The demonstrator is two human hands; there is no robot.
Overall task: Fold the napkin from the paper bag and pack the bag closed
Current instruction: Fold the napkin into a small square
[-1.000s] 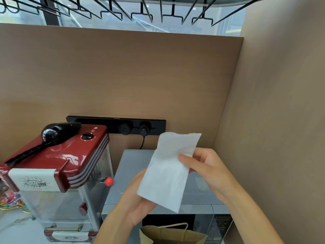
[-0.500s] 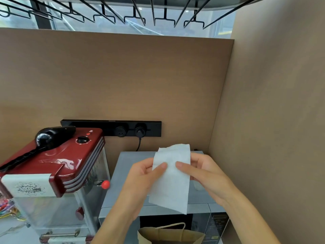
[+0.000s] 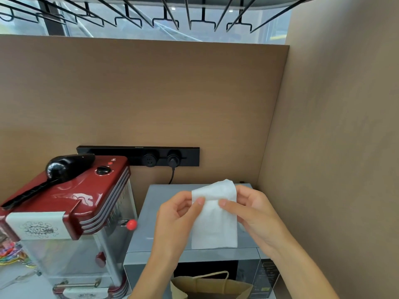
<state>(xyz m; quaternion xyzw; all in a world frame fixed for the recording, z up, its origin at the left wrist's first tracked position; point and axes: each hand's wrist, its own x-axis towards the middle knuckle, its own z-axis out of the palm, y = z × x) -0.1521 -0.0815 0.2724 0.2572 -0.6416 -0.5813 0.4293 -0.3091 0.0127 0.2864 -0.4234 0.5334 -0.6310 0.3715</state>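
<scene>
Pinched between both hands, held up in the air over the microwave top: white napkin (image 3: 213, 221), out of the bag. Left hand (image 3: 174, 221) gripping the napkin's left edge near the top, thumb in front, fingers curled behind. Right hand (image 3: 252, 214) gripping the right edge at the same height, thumb laid across the front face. Upper part of the napkin bent over in a soft rounded hump, lower part hanging flat and straight, bottom edge level with the front lip of the grey microwave (image 3: 151, 212). Reads as a fold half made: turned over but not pressed to a crease, not laid down. Below, at the frame's lower edge, brown paper bag (image 3: 211, 288) standing with mouth open and handle (image 3: 222, 274) upright, well apart from the napkin. Judged state: napkin removal done, folding under way, return to the bag and closing of the bag both left. To the left, red popcorn machine (image 3: 71, 203) on the worktop; black socket strip (image 3: 138, 156) on the wall behind.
</scene>
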